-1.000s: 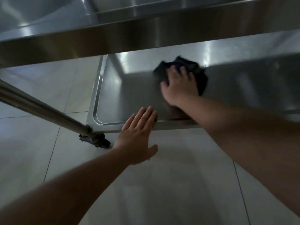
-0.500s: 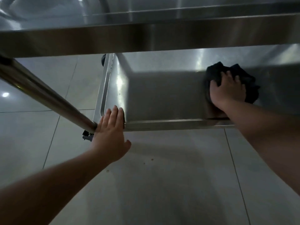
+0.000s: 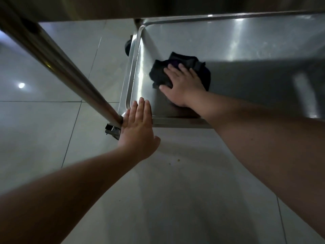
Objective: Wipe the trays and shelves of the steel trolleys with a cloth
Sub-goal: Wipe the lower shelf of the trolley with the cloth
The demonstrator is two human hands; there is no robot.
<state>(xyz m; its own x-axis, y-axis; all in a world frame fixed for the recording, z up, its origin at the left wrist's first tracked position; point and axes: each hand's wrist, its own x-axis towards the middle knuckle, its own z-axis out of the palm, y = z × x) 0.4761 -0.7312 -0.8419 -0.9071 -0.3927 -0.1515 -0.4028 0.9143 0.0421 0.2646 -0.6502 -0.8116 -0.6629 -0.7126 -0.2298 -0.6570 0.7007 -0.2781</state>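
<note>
- Two bare hands are at work in the single head view, both on the lowest tray (image 3: 246, 41) of a steel trolley.
- The right hand (image 3: 182, 85) lies flat and spread, palm down, pressing a dark crumpled cloth (image 3: 159, 74) against the tray floor; it pins the cloth rather than pinching it, and folds of fabric bulge out beyond the fingertips and to either side of the palm.
- The cloth sits in the tray's left part, just short of the left wall, with bare steel stretching away to the right of the pressing hand.
- The left hand (image 3: 139, 127) is open, fingers straight and close together, resting on the tray's near-left corner beside the foot of the slanting steel leg (image 3: 61, 62); it closes on nothing and seems to steady the trolley.
- Below that hand a castor bracket (image 3: 111, 132) shows; a second dark wheel (image 3: 128, 47) peeks out beyond the tray's far-left side.
- An upper shelf (image 3: 175, 6) overhangs the top of the view and darkens much of the tray.
- Handling, as I judge it: the cloth is soft, light and limp, so it will bunch and slide under the palm; a broad, flat press across its middle suits it best.
- The smooth steel looks slick, and the raised rim could snag loose folds near the corner.
- A few crumbs lie on the tiled floor (image 3: 44, 129) behind the wrists.
</note>
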